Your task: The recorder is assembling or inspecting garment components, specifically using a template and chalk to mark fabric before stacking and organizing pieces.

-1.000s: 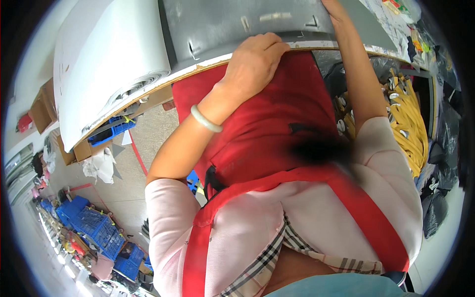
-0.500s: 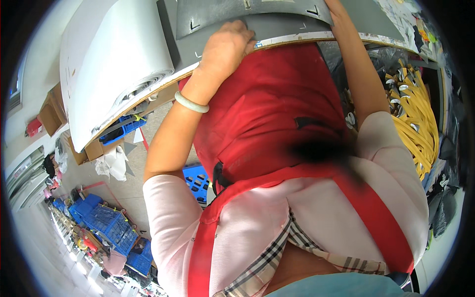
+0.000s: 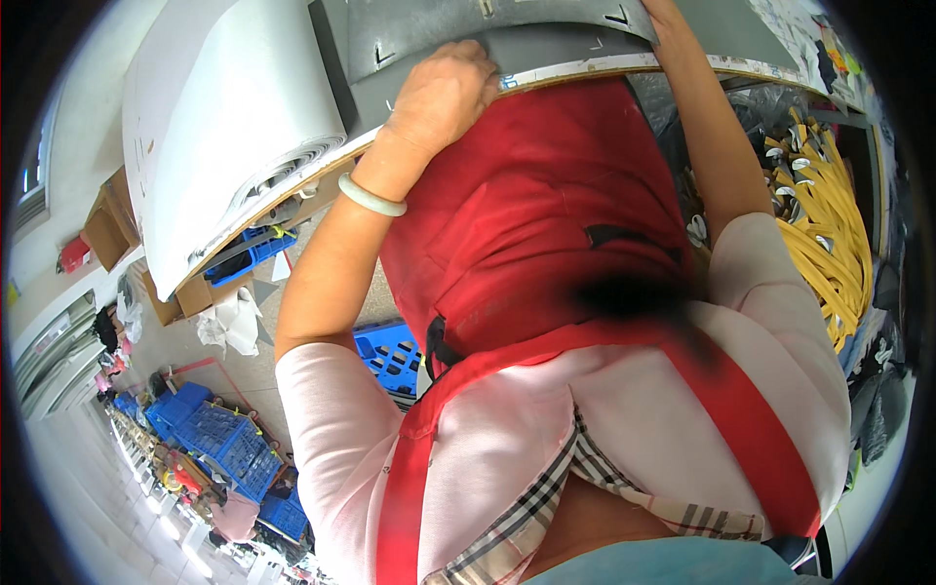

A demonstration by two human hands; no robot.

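Observation:
A dull grey template plate [image 3: 429, 37] with slots and L-shaped cut-outs lies on a dark grey sheet [image 3: 546, 49] at the table's near edge. White corner marks show on the sheet beside the plate. My left hand [image 3: 447, 90], a pale bangle on its wrist, rests at the plate's near edge with its fingers curled under. What those fingers hold, if anything, is hidden. At the plate's right corner, my right hand [image 3: 663, 18] is cut off by the top of the picture, so its fingers do not show.
A big roll of white-grey sheet material [image 3: 244, 88] lies on the table to the left. Bundled yellow strips [image 3: 829, 234] sit below the table at the right. Blue crates [image 3: 229, 444], a blue basket [image 3: 388, 356] and cardboard boxes [image 3: 109, 219] stand at floor level on the left.
The view has shifted slightly. Both hands stay at nearly the same places along the plate.

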